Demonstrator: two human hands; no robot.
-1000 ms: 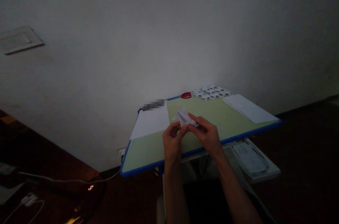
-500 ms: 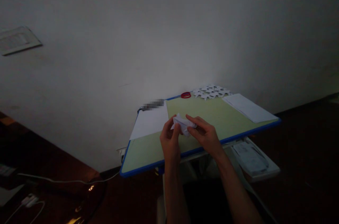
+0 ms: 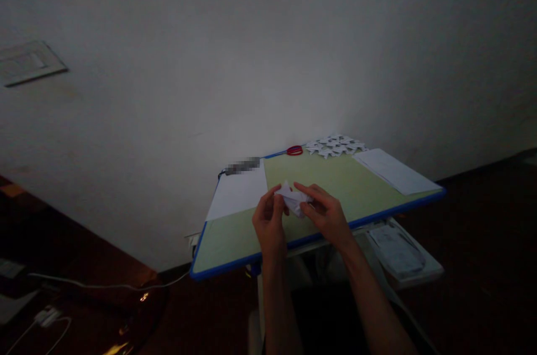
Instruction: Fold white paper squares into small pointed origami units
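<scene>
A small piece of folded white paper (image 3: 295, 199), with a pointed tip sticking up, is held between my two hands above the front part of the green tabletop (image 3: 310, 176). My left hand (image 3: 269, 215) pinches its left side between thumb and fingers. On the other side, my right hand (image 3: 325, 211) grips the paper's right end with thumb and forefinger. Part of the paper is hidden behind the fingers. Several folded white paper pieces (image 3: 335, 146) lie grouped at the back right of the table.
Red-handled scissors (image 3: 294, 150) rest at the back edge. A stack of white paper (image 3: 396, 170) lies at the right, a white sheet (image 3: 237, 192) at the left with a blurred dark object (image 3: 242, 166) behind it. An open drawer (image 3: 406, 254) juts out below right. A white wall stands behind.
The folded paper has turned slightly in my fingers, and its upper tip shows more sharply. My left thumb has shifted a little up along it. Both hands keep their places.
</scene>
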